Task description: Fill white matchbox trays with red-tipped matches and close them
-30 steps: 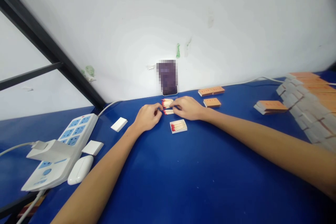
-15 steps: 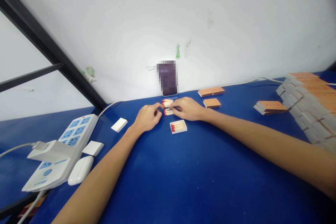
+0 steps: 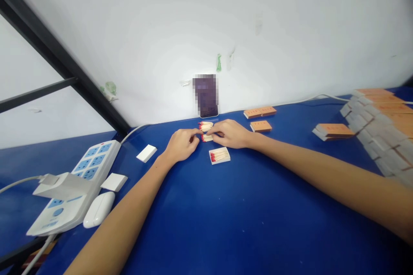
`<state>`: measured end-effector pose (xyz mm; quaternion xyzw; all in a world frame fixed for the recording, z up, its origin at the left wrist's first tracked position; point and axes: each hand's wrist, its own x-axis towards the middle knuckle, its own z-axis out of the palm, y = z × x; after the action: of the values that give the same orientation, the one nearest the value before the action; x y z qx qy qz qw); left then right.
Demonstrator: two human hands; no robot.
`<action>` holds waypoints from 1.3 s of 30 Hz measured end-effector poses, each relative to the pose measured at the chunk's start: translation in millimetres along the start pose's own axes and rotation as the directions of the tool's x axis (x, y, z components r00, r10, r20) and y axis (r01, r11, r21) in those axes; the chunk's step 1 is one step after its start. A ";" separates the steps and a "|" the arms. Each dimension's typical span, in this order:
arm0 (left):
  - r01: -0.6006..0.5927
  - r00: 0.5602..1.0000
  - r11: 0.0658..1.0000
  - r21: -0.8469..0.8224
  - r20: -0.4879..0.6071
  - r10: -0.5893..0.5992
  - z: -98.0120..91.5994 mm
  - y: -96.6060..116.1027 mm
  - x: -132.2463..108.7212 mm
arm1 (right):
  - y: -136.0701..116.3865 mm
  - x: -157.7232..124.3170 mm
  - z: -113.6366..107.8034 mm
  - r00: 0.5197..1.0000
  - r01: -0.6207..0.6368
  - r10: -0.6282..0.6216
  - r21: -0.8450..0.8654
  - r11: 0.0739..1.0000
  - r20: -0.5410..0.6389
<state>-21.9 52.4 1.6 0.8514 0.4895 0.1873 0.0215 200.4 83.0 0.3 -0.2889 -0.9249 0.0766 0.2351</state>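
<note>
Left hand (image 3: 183, 143) and right hand (image 3: 230, 133) fingertips edged closer, red-headed pale matchsticks (image 3: 205, 126) between, ends partly hidden, fingers curled, pinch impossible to tell

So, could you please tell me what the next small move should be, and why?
Perhaps ease one of the upper matches down beside the lower matches, since the left hand and right hand have fingertips near the gap between the groups.

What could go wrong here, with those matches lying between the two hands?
A clumsy nudge from the left hand or right hand could scatter the loose matches.
The open tray sits near the right hand; a bump might spill its matches.
The phone leans on the wall behind the loose matches and might slide onto them.
</note>
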 end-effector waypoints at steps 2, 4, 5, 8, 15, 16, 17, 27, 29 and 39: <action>0.003 1.000 1.000 -0.004 0.001 -0.003 0.0 0.1 0.4 | 0.3 0.1 0.0 1.000 0.014 -0.014 -0.006 1.000 0.007; 0.004 1.000 1.000 -0.009 0.001 -0.004 0.1 0.1 0.8 | 0.6 0.2 0.1 1.000 0.016 -0.016 -0.012 1.000 0.008; 0.004 1.000 1.000 -0.011 -0.001 -0.004 0.2 0.0 0.9 | 0.6 0.2 0.2 1.000 0.014 -0.013 -0.014 1.000 0.009; 0.010 1.000 1.000 -0.012 -0.004 -0.010 0.5 0.0 0.8 | 0.6 0.1 0.6 1.000 0.003 -0.003 -0.015 1.000 0.010; 0.020 1.000 1.000 -0.006 0.000 -0.020 0.8 -0.5 0.2 | 0.7 -0.5 1.4 0.999 0.047 -0.047 0.020 0.999 -0.018; 0.018 1.000 1.000 -0.008 0.000 -0.018 0.9 -0.6 0.3 | 0.6 -0.6 0.9 0.998 0.056 -0.055 0.028 0.998 -0.013; 0.016 1.000 1.000 -0.009 0.000 -0.016 1.0 -0.7 0.4 | 0.4 -0.6 0.4 0.998 0.062 -0.061 0.037 0.997 -0.005; 0.017 1.000 1.000 0.003 0.009 -0.018 1.2 -1.0 0.6 | 0.0 0.4 -0.6 0.998 0.051 -0.052 0.049 0.998 0.020; 0.017 1.000 1.000 0.003 0.012 -0.017 0.9 -1.0 0.7 | 0.5 0.2 0.2 0.999 0.054 -0.054 0.053 0.997 0.000; 0.017 1.000 1.000 0.005 0.009 -0.017 0.9 -0.5 0.7 | 2.9 -0.8 -1.0 0.994 0.103 -0.107 0.111 0.989 0.032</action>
<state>-21.7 53.4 0.8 0.8480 0.4972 0.1821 0.0229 202.9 85.0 0.1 -0.2252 -0.9375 0.1200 0.2367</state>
